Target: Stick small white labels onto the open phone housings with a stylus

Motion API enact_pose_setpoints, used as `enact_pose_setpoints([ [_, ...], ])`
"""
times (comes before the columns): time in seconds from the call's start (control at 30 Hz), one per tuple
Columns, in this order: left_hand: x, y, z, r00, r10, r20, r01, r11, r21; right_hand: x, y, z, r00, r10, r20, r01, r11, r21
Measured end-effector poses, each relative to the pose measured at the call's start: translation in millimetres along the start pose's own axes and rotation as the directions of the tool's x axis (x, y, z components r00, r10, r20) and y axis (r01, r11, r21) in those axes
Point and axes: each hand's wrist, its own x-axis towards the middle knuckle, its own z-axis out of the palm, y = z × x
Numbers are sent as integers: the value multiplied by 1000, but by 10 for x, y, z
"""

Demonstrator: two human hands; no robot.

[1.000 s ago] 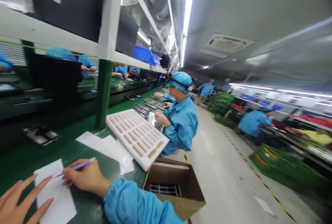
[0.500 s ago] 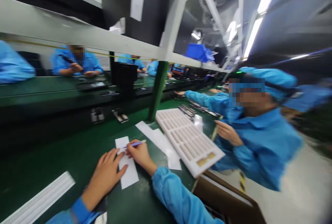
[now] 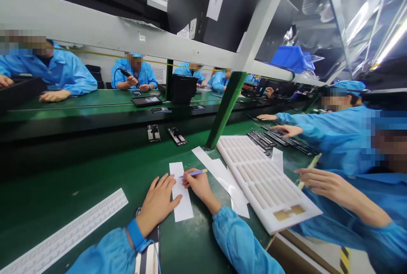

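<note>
My left hand [image 3: 161, 201] lies flat with its fingers spread, pressing on a narrow white paper sheet [image 3: 184, 211] with small printed marks near its top. In my right hand [image 3: 200, 187] the fingers pinch a slim purple pen-like tool [image 3: 197, 172]; its thin tip meets the sheet close to my left fingertips. Whether it is a pen or tweezers I cannot tell. Under my left wrist, which wears a blue band [image 3: 136, 233], a dark and white object [image 3: 148, 257] is partly hidden.
A white foam tray [image 3: 237, 164] with slots stands right, over loose white sheets [image 3: 219, 172]. A long white ridged strip [image 3: 68, 231] lies left. Two opened phone-like devices [image 3: 177, 136] sit ahead near a green post [image 3: 226, 109]. A co-worker's hand [image 3: 333, 187] is beyond the tray.
The view has swung right to left, so the bench and my hands appear farther right. Both hands keep their places on the sheet. The co-worker's near hand shows larger, with fingers extended.
</note>
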Motion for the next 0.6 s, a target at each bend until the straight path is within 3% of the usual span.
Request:
enact_pose_setpoints([
  [0.33,5,4,-7,1000,-4,0,4,1000,4,3,-23,-19,1000,18,4,-18,999,-33],
  [0.6,-2,-1,-8,1000,5,3,-5,1000,11,12,-50,-78,994,47,95,-48,999,10],
])
